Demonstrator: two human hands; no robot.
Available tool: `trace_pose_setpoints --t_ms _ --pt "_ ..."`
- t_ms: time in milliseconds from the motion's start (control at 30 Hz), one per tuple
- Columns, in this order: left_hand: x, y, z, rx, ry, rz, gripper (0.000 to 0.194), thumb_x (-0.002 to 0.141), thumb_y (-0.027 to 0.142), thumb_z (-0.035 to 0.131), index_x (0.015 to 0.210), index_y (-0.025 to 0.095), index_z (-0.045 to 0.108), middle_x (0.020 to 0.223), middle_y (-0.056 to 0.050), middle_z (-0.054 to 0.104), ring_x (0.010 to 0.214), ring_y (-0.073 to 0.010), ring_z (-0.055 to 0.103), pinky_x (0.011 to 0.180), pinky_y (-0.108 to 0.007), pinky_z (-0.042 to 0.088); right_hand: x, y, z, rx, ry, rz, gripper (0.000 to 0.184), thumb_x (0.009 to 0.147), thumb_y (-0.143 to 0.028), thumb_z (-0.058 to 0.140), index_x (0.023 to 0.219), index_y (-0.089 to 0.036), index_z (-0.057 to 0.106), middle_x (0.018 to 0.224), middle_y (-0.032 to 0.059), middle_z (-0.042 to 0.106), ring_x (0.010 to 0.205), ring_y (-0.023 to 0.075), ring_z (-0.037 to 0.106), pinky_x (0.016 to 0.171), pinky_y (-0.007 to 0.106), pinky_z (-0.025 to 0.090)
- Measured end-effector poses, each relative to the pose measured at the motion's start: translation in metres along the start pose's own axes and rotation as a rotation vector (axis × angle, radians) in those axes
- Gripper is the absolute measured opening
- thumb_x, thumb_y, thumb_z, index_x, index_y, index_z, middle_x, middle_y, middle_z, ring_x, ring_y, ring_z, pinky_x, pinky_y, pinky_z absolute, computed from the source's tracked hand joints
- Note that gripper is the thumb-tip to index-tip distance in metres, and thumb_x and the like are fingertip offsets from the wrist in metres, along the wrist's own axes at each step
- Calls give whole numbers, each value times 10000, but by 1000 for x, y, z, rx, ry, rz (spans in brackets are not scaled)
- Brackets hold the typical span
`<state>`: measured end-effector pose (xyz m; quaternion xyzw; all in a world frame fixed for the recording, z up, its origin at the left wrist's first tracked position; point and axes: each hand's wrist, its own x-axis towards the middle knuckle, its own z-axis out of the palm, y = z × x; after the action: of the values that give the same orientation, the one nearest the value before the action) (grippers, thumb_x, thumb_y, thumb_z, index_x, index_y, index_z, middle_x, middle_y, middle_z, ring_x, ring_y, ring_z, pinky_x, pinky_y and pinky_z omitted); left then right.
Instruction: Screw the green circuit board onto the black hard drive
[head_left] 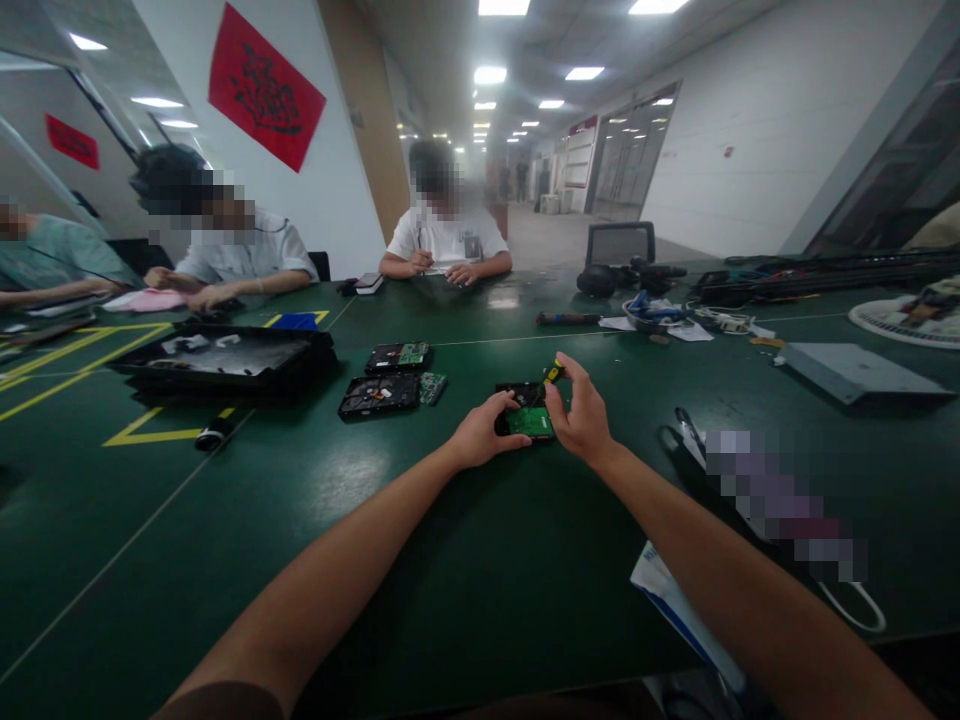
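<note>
A hard drive (531, 422) with its green circuit board facing up lies on the green table in front of me. My left hand (487, 430) grips the drive by its left side, thumb along the near edge and fingers at the far edge. Between the thumb and fingers of my right hand (581, 415) is a yellow and black screwdriver (555, 373), held over the board. Its tip is too small to make out. To the left lie another hard drive (379, 396), a loose circuit board (433, 388) and a further hard drive (397, 356).
Stacked black trays (225, 360) stand at the left, with a small black cylinder (215, 434) nearby. On the right are a grey metal box (862, 372), a dark-handled tool (568, 319) and cables (652, 310). A person (446, 240) sits opposite; others sit at the left.
</note>
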<state>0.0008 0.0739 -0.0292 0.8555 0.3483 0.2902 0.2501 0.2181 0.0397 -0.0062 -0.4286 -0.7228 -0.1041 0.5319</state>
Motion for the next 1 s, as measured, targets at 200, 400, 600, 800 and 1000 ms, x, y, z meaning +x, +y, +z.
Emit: trace_pose_setpoints --t_ms 200,400,600,800,1000 --pt "1 -1 1 3 8 6 655 728 500 819 1283 250 577 1500 -112 508 1414 -317 463 1160 -483 402 -1 0 1 -29 61 -2 577 941 -325 624 1468 -269 398 1328 122 623 1107 286 663 967 504 554" --pt "0 -1 2 7 9 3 650 736 516 809 1284 252 579 1511 -117 496 1411 -317 468 1158 -488 405 0 -4 -2 -40 37 -18 542 968 -305 559 1481 -268 391 1333 116 628 1137 284 650 987 507 541" --pt "1 0 1 10 1 -3 666 730 521 813 1292 256 574 1505 -117 504 1424 -319 450 1165 -494 394 1 -4 -1 -43 80 -16 534 948 -311 599 1450 -261 424 1306 114 636 1115 280 653 968 495 551" --pt "1 -2 1 6 6 6 652 735 510 811 1286 252 576 1506 -113 502 1414 -309 464 1165 -485 396 4 -5 -5 -33 10 -39 517 963 -317 575 1457 -268 429 1249 110 643 1092 275 638 954 497 549" --pt "0 1 0 -15 4 -8 640 728 476 826 1276 256 579 1518 -111 490 1423 -315 454 1173 -505 381 5 -7 -8 2 -36 3 497 1017 -311 425 1509 -269 371 1333 122 603 1167 291 611 1009 542 525"
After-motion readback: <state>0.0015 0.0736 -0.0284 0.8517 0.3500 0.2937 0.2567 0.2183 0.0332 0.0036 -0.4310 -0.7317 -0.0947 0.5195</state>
